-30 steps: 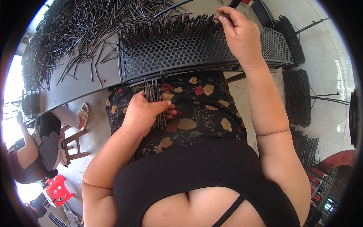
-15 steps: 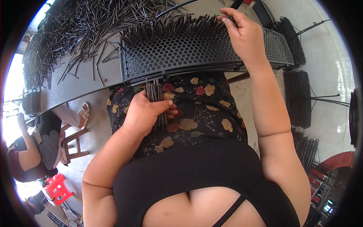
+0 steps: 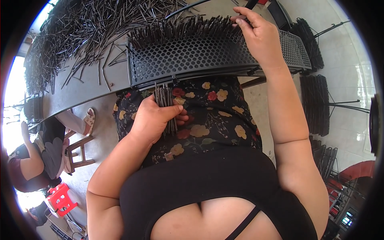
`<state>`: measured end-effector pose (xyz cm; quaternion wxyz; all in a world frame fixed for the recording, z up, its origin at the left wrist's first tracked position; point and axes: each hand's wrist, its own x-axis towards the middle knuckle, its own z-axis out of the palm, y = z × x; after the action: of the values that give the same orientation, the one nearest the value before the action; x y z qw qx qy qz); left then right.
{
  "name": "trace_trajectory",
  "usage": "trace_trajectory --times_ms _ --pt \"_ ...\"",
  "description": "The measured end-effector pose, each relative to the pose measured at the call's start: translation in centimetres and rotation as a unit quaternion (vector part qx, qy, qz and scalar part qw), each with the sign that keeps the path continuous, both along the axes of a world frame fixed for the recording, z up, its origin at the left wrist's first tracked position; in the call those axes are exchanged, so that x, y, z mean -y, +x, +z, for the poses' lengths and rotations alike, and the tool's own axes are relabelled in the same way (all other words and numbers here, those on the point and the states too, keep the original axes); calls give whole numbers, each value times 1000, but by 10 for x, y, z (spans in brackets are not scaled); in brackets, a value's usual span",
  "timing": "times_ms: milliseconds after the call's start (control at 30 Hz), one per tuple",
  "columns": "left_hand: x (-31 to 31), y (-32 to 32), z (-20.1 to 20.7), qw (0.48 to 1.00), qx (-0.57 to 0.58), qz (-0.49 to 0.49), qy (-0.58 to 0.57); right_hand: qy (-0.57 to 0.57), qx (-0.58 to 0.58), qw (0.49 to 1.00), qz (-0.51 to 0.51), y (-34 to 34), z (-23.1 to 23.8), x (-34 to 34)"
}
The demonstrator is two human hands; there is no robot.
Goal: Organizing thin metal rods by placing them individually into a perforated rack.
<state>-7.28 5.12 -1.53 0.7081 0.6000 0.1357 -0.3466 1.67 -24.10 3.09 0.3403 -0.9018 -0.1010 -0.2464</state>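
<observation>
The perforated plate (image 3: 180, 64) is set along the near edge of the table (image 3: 80, 91), with a row of sticks (image 3: 184, 30) stood in its far part and a heap of loose sticks (image 3: 88, 30) spread behind and to the left. A bundle of sticks (image 3: 163, 96) is held in the left hand (image 3: 154, 115) before the plate, over the lap; the right hand (image 3: 260, 36) is placed at the row's right end. Bristled frames (image 3: 314, 104) are ranged farther right, a stool (image 3: 82, 154) farther left.

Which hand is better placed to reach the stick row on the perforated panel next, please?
Probably the right hand: it is beside the stick row, while the left hand grips a stick bundle.
</observation>
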Motion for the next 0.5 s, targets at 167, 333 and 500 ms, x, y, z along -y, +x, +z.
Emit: trace_trajectory --times_ms 167,333,500 --pt "1 1 1 1000 -5 3 -9 -14 19 1000 -6 1 -3 2" --pt "2 0 2 1000 7 4 5 -45 38 998 -10 3 -7 6" --pt "1 0 1 1000 0 6 -6 -30 22 999 -10 2 -5 5"
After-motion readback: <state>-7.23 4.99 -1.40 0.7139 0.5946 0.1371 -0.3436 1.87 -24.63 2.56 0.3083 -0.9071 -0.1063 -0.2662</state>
